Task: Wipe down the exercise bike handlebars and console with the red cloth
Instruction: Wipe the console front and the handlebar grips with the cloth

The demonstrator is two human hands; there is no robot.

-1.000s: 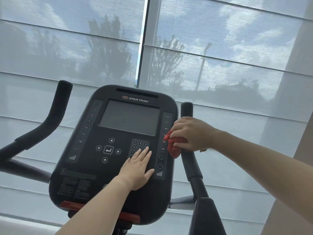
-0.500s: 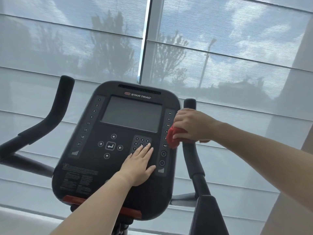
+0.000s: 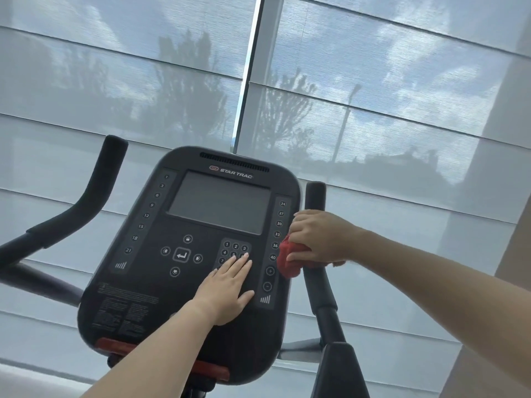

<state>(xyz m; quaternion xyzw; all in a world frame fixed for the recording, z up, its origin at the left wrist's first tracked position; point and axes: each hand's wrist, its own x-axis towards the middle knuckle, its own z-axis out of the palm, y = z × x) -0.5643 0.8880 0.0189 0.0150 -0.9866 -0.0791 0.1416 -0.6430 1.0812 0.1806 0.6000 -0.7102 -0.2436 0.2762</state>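
Gripping the red cloth [image 3: 290,258] tight, right hand [image 3: 321,239] wrapped around the right handlebar [image 3: 317,280], cloth squashed between palm and bar. Red bunch poking out on the side next to the console [image 3: 184,254], just touching its edge near the numbers 36 and 40. Top of that black bar sticking up above the fingers.

Lying flat and open on the console, left hand [image 3: 228,288], fingers straight and close together, holding nothing. Fingertips covering the lower part of the number keypad [image 3: 234,249]. Dark screen [image 3: 219,206] higher up, under the words STAR TRAC. Left handlebar [image 3: 86,208] well apart, curving up, untouched. Behind it all, a big window blind [image 3: 373,96] with tree shadows and cloudy sky.
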